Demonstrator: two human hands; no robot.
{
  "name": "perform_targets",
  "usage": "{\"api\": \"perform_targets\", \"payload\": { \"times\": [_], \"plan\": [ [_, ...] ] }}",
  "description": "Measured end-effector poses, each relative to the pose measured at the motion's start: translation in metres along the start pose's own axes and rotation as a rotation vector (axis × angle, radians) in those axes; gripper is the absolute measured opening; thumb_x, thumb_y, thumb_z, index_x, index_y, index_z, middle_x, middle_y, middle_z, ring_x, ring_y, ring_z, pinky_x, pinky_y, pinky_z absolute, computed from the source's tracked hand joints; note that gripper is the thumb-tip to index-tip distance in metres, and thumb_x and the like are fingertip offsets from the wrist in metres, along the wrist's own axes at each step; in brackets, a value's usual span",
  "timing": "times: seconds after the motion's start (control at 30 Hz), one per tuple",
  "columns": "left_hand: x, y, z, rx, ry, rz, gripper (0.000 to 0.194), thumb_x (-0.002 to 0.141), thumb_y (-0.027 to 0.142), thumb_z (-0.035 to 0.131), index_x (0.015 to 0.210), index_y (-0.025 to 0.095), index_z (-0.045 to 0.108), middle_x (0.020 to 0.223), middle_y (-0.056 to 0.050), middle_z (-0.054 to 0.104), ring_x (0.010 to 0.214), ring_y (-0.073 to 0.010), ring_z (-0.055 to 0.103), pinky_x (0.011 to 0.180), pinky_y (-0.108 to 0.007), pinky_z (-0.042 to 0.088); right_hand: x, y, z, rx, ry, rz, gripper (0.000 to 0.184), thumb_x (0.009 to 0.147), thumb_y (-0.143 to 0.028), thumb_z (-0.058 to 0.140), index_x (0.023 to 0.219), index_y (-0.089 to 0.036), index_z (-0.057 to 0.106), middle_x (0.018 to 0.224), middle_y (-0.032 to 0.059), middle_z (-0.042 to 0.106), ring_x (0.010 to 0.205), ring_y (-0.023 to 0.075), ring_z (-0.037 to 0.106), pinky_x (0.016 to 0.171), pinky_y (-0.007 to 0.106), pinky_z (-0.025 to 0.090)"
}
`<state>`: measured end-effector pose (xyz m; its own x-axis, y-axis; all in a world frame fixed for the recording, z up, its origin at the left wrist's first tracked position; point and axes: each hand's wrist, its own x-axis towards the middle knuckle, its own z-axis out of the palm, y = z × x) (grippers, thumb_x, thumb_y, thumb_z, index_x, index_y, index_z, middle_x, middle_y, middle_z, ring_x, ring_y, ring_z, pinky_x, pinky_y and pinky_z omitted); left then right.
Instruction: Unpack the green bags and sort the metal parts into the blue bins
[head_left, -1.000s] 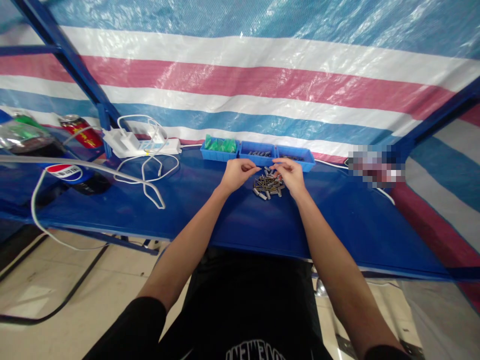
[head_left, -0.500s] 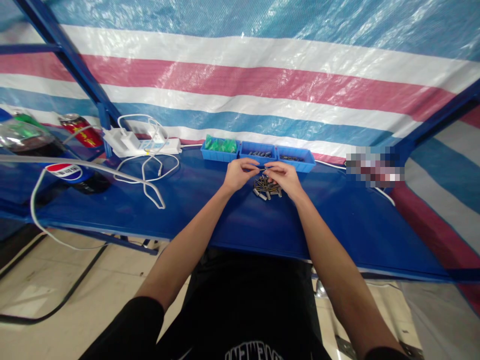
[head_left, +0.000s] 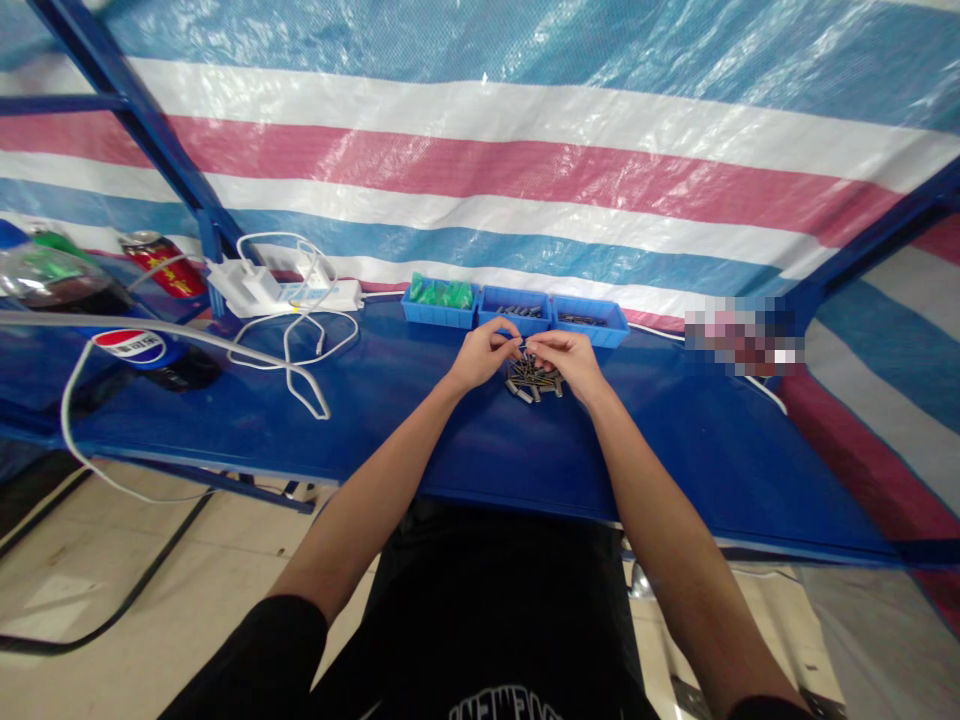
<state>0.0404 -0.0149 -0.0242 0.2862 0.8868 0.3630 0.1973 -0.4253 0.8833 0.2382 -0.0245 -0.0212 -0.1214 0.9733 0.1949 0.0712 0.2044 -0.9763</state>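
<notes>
My left hand (head_left: 484,355) and my right hand (head_left: 564,358) meet fingertip to fingertip over the blue table, both closed in a pinch. Between the fingertips a tiny pale glint shows, too small to name. Right below lies a loose pile of small metal parts (head_left: 534,378), with brassy screw-like pins and short silver cylinders; my right fingers hide part of it. Just behind my hands stand three blue bins in a row. The left bin (head_left: 439,316) contains green pieces, the middle bin (head_left: 487,312) grey metal cylinders, the right bin (head_left: 611,334) small dark parts.
A white power strip (head_left: 341,295) with plugs and looped white cables is at the back left. A cola bottle (head_left: 150,350) lies near a red can (head_left: 169,265). Blue frame posts and a striped tarp (head_left: 525,165) bound the table (head_left: 360,400). A blurred patch covers something at right.
My fingertips have shifted slightly and drawn closer together, and less of the small piece between them shows. The pile and bins look the same; the view has tilted a little.
</notes>
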Motion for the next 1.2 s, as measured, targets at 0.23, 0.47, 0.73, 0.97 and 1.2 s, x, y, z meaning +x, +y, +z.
{"api": "perform_targets", "payload": {
  "times": [0.23, 0.47, 0.73, 0.97, 1.2],
  "plan": [
    [0.0, -0.004, -0.009, 0.402, -0.041, 0.078, 0.019, 0.094, 0.02, 0.06, 0.102, 0.017, 0.077, 0.092, -0.006, 0.08, 0.081, -0.0186, 0.074, 0.082, -0.029, 0.055, 0.014, 0.013, -0.016, -0.001, 0.325, -0.076, 0.04, 0.067, -0.051, 0.085, 0.09, -0.019, 0.079, 0.08, 0.0059, 0.078, 0.058, 0.0157, 0.064, 0.051, 0.028, 0.048],
    [-0.003, -0.002, -0.005, 0.535, -0.256, 0.255, 0.023, 0.095, 0.022, 0.06, 0.102, 0.017, 0.081, 0.102, -0.009, 0.079, 0.097, -0.0228, 0.071, 0.091, -0.033, 0.054, 0.02, 0.024, -0.034, 0.056, 0.425, -0.062, 0.061, 0.067, -0.054, 0.083, 0.118, -0.022, 0.074, 0.122, 0.0135, 0.077, 0.079, 0.0242, 0.076, 0.054, 0.031, 0.056],
    [-0.001, -0.008, -0.014, 0.609, -0.228, 0.207, 0.017, 0.089, 0.016, 0.064, 0.095, 0.017, 0.08, 0.094, -0.008, 0.078, 0.088, -0.0212, 0.071, 0.084, -0.031, 0.054, 0.018, 0.019, -0.026, -0.002, 0.347, -0.072, 0.052, 0.073, -0.058, 0.078, 0.112, -0.023, 0.075, 0.117, 0.0109, 0.078, 0.072, 0.0207, 0.073, 0.055, 0.031, 0.057],
    [0.001, -0.018, -0.016, 0.614, -0.149, 0.137, 0.013, 0.083, 0.012, 0.069, 0.089, 0.017, 0.078, 0.09, -0.007, 0.077, 0.081, -0.0195, 0.07, 0.076, -0.028, 0.053, 0.014, 0.013, -0.023, 0.029, 0.353, -0.034, 0.049, 0.069, -0.056, 0.081, 0.106, -0.023, 0.076, 0.113, 0.009, 0.079, 0.068, 0.0188, 0.072, 0.054, 0.03, 0.055],
    [0.002, -0.017, -0.015, 0.493, -0.165, 0.081, 0.011, 0.082, 0.009, 0.069, 0.086, 0.017, 0.076, 0.08, -0.004, 0.076, 0.072, -0.0161, 0.07, 0.069, -0.025, 0.052, 0.013, 0.011, -0.021, 0.023, 0.336, -0.022, 0.048, 0.07, -0.057, 0.081, 0.104, -0.024, 0.075, 0.106, 0.0069, 0.079, 0.065, 0.0164, 0.071, 0.054, 0.028, 0.054]
  ]
}}
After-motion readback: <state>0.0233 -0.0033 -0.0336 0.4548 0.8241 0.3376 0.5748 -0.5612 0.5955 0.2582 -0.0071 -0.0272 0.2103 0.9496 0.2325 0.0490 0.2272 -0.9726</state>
